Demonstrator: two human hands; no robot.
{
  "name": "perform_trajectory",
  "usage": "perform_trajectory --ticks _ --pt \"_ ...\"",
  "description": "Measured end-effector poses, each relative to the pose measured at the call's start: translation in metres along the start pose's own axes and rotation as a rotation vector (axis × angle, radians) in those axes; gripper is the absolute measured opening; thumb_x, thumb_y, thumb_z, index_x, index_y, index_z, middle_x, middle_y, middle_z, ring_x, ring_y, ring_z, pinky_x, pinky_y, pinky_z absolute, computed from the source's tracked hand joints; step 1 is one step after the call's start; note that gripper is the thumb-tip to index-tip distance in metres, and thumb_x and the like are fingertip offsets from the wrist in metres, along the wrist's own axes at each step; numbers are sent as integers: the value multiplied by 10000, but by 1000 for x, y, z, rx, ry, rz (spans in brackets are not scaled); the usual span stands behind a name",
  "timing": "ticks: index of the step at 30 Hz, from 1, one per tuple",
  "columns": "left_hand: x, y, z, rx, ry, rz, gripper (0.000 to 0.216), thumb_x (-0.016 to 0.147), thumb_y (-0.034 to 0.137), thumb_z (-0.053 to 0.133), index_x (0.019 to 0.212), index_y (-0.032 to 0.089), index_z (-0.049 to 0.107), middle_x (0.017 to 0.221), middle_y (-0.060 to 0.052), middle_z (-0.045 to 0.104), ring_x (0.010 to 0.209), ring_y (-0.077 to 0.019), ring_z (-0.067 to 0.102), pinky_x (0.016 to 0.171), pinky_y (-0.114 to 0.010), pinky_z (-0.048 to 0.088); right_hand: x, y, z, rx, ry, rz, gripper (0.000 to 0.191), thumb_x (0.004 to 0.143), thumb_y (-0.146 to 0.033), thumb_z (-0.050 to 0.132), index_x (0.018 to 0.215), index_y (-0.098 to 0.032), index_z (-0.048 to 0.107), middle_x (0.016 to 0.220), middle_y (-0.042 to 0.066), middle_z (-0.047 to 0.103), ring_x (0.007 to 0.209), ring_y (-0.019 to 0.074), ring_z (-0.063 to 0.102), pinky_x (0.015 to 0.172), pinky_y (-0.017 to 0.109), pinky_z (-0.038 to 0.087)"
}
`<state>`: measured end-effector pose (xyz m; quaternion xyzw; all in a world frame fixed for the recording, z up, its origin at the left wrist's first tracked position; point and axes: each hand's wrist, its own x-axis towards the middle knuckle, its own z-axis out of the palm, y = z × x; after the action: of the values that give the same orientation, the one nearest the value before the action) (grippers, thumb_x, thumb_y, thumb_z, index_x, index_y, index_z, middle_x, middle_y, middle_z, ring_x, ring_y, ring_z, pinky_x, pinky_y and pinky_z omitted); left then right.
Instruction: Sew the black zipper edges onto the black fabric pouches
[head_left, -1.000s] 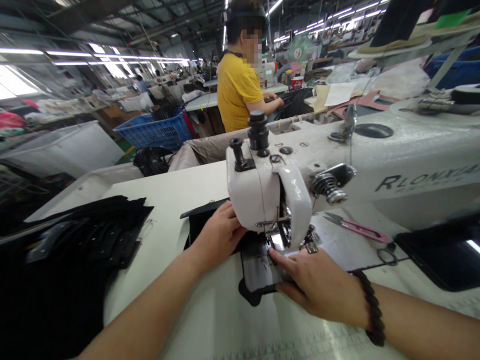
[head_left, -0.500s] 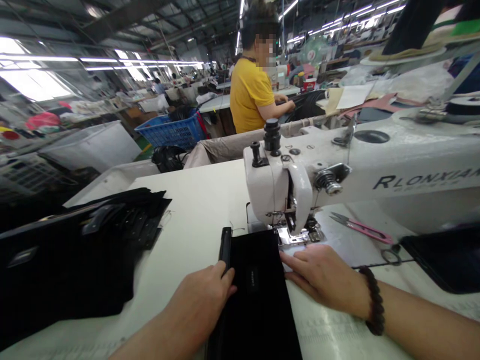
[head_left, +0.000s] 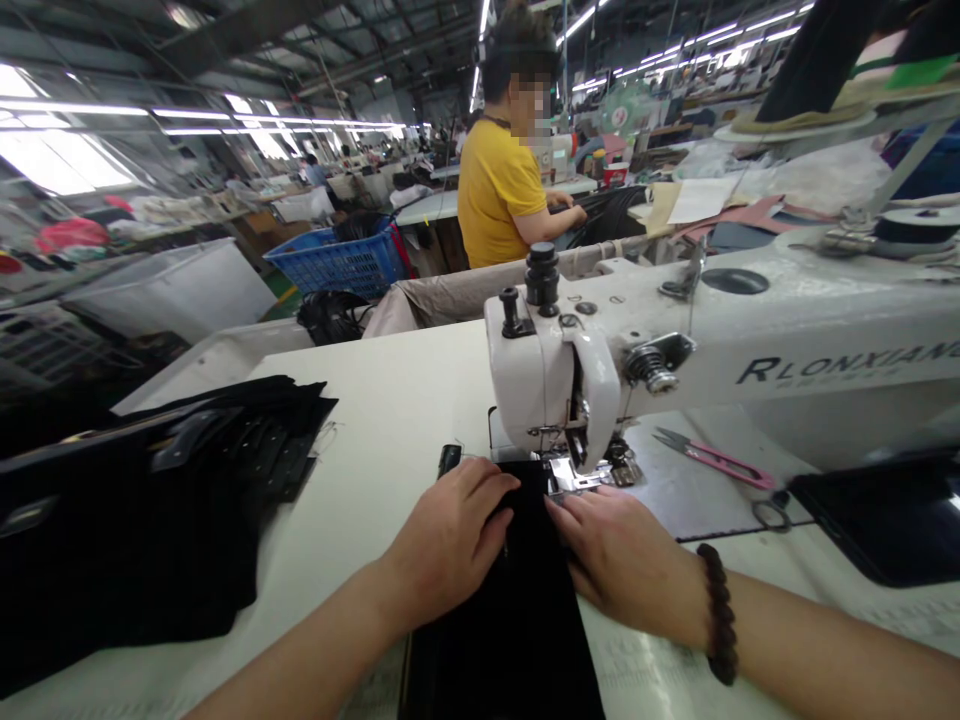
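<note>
A long black fabric piece [head_left: 525,640] lies on the table, its far end beside the presser foot [head_left: 574,475] of a white sewing machine [head_left: 547,370]. My left hand [head_left: 446,535] rests on its left part, fingers bent and thumb apart, covering most of the small label. Past this hand shows the end of a dark strip [head_left: 449,458] along the fabric's left edge. My right hand [head_left: 626,555] lies at the right edge close to the presser foot, fingers stretched out and fingertips touching the cloth. The undersides of both hands are hidden.
A stack of black pieces [head_left: 150,530] lies at the left. Pink-handled thread snips [head_left: 720,462] and a dark phone-like object [head_left: 889,515] sit at the right. Behind the table are a blue crate [head_left: 337,262] and a person in a yellow shirt [head_left: 499,190].
My left hand has let go of the dark strip at the left edge and moved forward and right onto the fabric, over the label. My right hand has shifted slightly left.
</note>
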<state>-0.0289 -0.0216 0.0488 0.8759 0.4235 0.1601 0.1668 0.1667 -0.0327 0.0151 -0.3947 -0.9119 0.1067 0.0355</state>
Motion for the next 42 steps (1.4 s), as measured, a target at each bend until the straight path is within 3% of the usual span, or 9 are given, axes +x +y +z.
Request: perform_trajectory --ticks 4,6,10,16,21,26,30,42 --pt "11 0 4 91 -145 55 403 736 171 547 1134 137 493 1120 -98 511 1033 -244 453 920 -403 372 0 3 -1 -72 -1 -7 314 777 -252 466 1053 -107 506 793 75 590 708 200 536 617 319 335" --pt "15 -3 9 109 -192 32 392 750 163 541 1139 129 501 1116 -100 534 1038 -243 463 927 -411 370 -1 4 -2 -109 -13 -6 334 777 -225 464 1085 -101 494 755 60 601 652 193 546 561 307 316" --pt "20 -14 20 -6 -104 14 233 814 139 459 995 161 603 1029 -70 590 1006 -205 501 914 -369 393 -1 7 -6 -130 -34 -32 405 787 -193 454 1177 -87 434 707 42 618 592 167 559 485 285 260" --pt "19 -32 25 -268 35 -35 227 806 122 442 885 175 649 906 -44 599 861 -155 567 827 -290 452 -3 8 -6 -231 -18 -23 378 806 -184 447 1179 -119 438 660 29 622 508 149 539 428 287 161" --pt "21 -36 20 -104 -23 129 287 824 104 375 938 175 628 944 -64 588 912 -175 538 834 -320 449 -5 10 -5 -267 -3 -45 429 786 -159 501 1203 -128 408 651 13 619 496 138 531 419 286 137" --pt "22 -28 16 150 -181 282 312 815 87 411 1079 157 562 1022 -100 560 1018 -231 475 883 -369 412 -6 11 -7 -251 16 -36 301 819 -155 453 1118 -145 477 646 4 621 485 140 542 413 298 123" --pt "22 -15 15 239 -269 252 324 786 74 451 1087 143 549 1054 -115 545 1055 -269 448 878 -402 405 -7 12 -6 -256 22 -38 290 819 -185 448 1105 -152 487 646 2 626 476 150 546 412 304 114" --pt "19 -9 17 249 -296 199 409 748 33 427 1140 117 511 1081 -137 530 1068 -285 424 868 -428 402 -5 10 -6 -199 -44 -33 329 824 -203 429 1140 -115 455 640 12 625 522 162 582 416 301 170"
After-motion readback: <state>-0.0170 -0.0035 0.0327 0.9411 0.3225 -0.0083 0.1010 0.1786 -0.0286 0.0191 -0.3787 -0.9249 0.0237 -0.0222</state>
